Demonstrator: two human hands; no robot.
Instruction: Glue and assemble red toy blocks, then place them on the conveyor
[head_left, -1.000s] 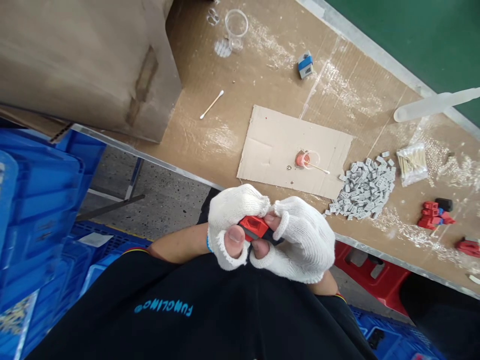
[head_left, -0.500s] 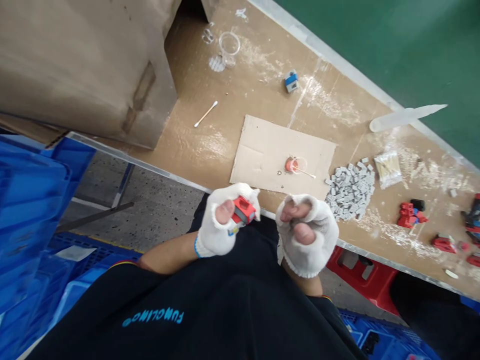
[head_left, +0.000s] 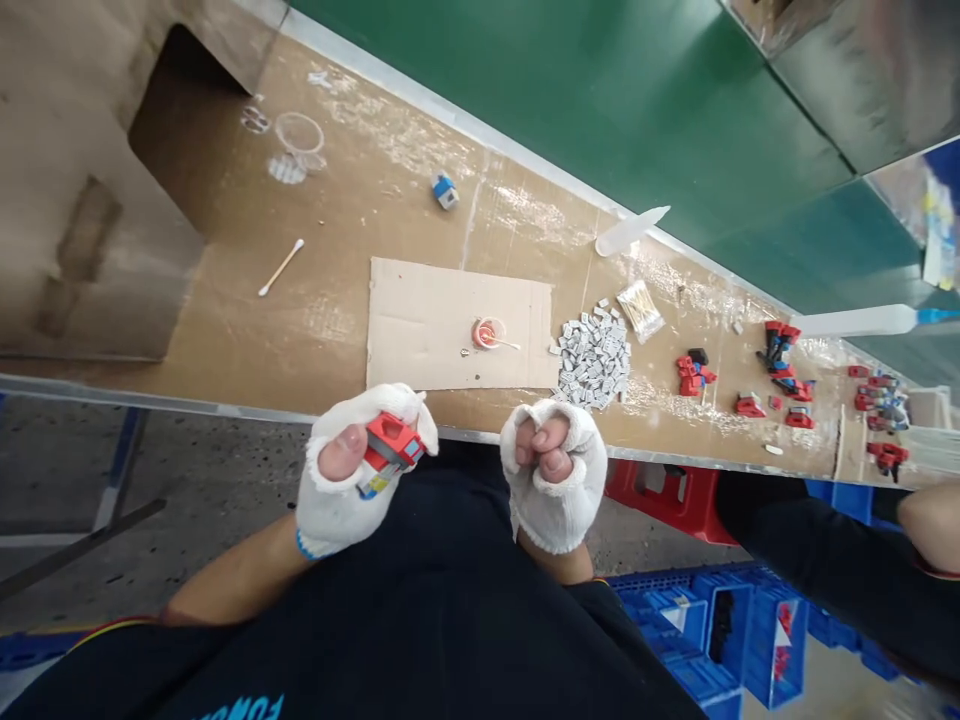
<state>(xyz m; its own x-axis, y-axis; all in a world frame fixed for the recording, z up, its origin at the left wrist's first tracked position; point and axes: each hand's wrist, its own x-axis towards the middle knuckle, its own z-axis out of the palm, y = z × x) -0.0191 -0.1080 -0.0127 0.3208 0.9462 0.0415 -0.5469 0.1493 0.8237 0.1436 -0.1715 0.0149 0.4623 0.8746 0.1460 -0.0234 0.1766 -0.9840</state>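
My left hand (head_left: 352, 470), in a white glove with bare fingertips, is closed round a small red toy vehicle (head_left: 394, 440) with grey, blue and yellow parts. Its thumb presses against the toy's near side. My right hand (head_left: 556, 475), gloved the same way, has thumb and fingertips pinched together; whatever they hold, if anything, is hidden. Beyond both hands a piece of cardboard (head_left: 420, 325) lies on the table. A small clear cup (head_left: 489, 333) with red contents stands on it, a cotton swab (head_left: 508, 344) leaning out. Beside the cardboard is a heap of small grey pieces (head_left: 592, 358).
A large cardboard box (head_left: 97, 230) stands at the left. Further along the table (head_left: 337, 220) are a blue-and-grey block (head_left: 445, 190), a bag of swabs (head_left: 641, 310), a white bottle (head_left: 631, 230) and several red toy parts (head_left: 694, 373). A co-worker's arm (head_left: 930, 525) shows at right.
The view has swung to the right, showing more of the table there. My left hand still holds the red toy vehicle. The right hand's fingertips have drawn closer together.
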